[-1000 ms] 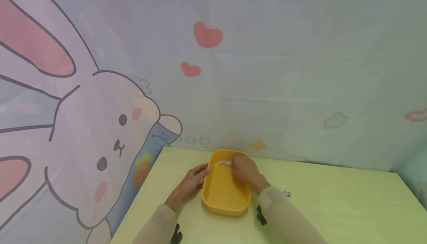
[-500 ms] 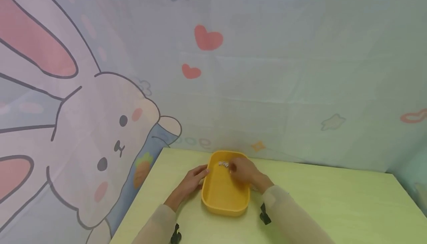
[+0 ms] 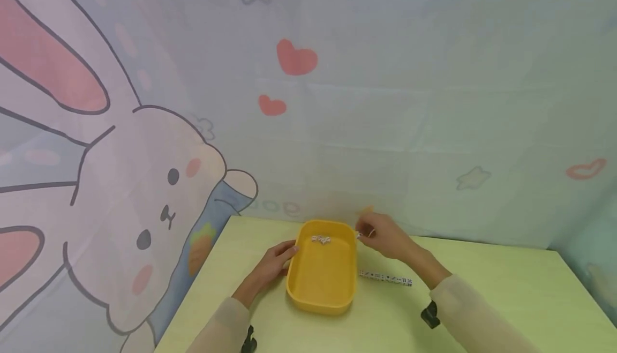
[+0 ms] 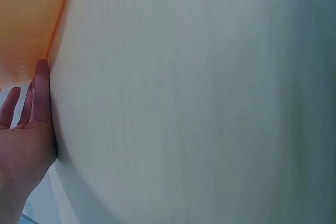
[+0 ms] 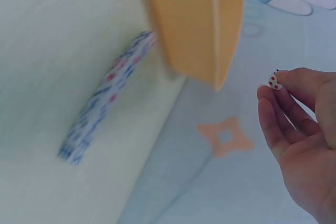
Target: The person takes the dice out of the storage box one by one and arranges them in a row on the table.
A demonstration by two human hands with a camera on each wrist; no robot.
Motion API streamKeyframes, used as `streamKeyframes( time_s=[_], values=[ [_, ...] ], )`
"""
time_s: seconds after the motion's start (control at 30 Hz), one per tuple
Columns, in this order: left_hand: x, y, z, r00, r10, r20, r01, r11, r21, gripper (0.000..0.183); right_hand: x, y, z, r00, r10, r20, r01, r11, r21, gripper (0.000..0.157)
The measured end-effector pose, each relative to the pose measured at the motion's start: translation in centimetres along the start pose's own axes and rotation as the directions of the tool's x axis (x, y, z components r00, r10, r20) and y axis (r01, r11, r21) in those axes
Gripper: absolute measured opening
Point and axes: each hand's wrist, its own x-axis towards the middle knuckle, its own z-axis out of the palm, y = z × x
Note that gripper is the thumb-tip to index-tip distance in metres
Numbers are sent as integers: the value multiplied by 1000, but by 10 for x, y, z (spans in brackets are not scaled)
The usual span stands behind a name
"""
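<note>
A yellow tray stands on the table, with several small white dice gathered at its far end. My left hand lies at the tray's left side; in the left wrist view its straight fingers reach up to the tray wall. Thumb and fingertips of my right hand pinch one white die with red dots, just outside the tray's right rim. Nearer to me, a straight row of dice runs rightward from beside the tray.
The pale green table ends at a printed cloth backdrop close behind the tray. A large rabbit drawing fills the cloth at left. Black wrist devices sit below both sleeves.
My right hand has come out of the tray to the right, holding a die. The dice row its arm largely covered now shows. My left hand stays at the tray's side.
</note>
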Motion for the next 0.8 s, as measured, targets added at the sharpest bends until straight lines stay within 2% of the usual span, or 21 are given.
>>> streamKeyframes(
  time_s=[0.23, 0.37, 0.6, 0.7, 0.8],
  values=[
    [-2, -1, 0, 1000, 4, 14, -4, 1000, -13, 62, -63, 42, -16, 996, 88, -31, -89, 995, -32, 18],
    [0, 0, -1, 1000, -11, 0, 11, 1000, -24, 62, -91, 64, -20, 992, 126, -18, -127, 991, -39, 18],
    [2, 1, 0, 1000, 0, 6, 0, 1000, -25, 63, -126, 91, -16, 986, 162, 48, -161, 986, -31, 17],
    [3, 1, 1, 1000, -3, 2, 3, 999, -38, 62, -135, 99, -12, 981, 182, 65, -180, 983, -37, 19],
    [4, 0, 2, 1000, -6, 0, 6, 999, -45, 62, -140, 104, -6, 984, 169, 64, -167, 985, -32, 20]
  ],
)
